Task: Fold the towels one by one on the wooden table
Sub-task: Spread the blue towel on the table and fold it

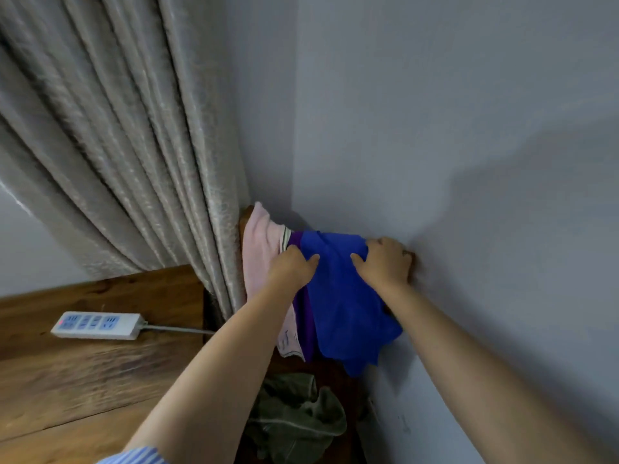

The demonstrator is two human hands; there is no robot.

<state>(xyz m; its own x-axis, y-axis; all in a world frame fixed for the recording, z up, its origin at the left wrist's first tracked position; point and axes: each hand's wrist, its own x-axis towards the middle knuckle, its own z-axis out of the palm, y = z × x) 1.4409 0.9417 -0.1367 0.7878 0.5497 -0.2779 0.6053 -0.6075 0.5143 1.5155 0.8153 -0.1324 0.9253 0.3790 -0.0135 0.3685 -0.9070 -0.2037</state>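
Several towels hang over a wooden chair back against the grey wall. On top lies a blue towel [345,309], with a purple towel [306,326] under it and a pink towel [259,252] at the left. My left hand [293,266] grips the blue towel's upper left part. My right hand [385,259] grips its upper right part near the wall. A crumpled olive-green towel [298,416] lies lower down on the chair seat. The wooden table [83,370] is at the left.
A white power strip [97,324] with its cord lies on the table. A beige curtain [127,145] hangs between the table and the chair. The grey wall [469,162] stands right behind the towels.
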